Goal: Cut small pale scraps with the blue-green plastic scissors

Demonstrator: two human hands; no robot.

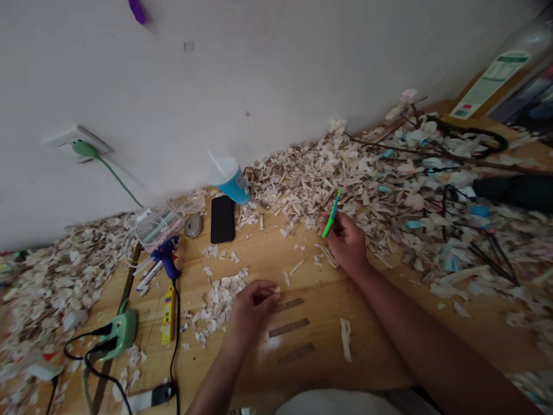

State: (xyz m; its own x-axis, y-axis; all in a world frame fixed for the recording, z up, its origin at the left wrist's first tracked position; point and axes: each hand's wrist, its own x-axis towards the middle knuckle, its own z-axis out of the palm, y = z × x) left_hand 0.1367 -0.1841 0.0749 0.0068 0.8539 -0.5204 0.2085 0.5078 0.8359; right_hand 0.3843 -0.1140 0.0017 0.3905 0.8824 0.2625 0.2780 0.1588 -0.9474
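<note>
My right hand [346,241] is closed round a slim green tool [332,214] with a bluish tip, held upright over the wooden table [380,340] at the edge of a heap of pale husk scraps [311,173]. My left hand [253,308] hovers lower, near the table's middle, fingers pinched on a small pale scrap that is partly blurred. Beside it lies a small pile of pale chips [220,300]. Three thin dark strips [288,327] lie on the wood just right of that hand.
A black phone [222,219] and a blue cup with a straw [231,180] stand near the wall. A blue glue gun [166,256], yellow cutter [169,314], green adapter [118,333] and cables are at left. Dark twigs and scraps [453,173] cover the right.
</note>
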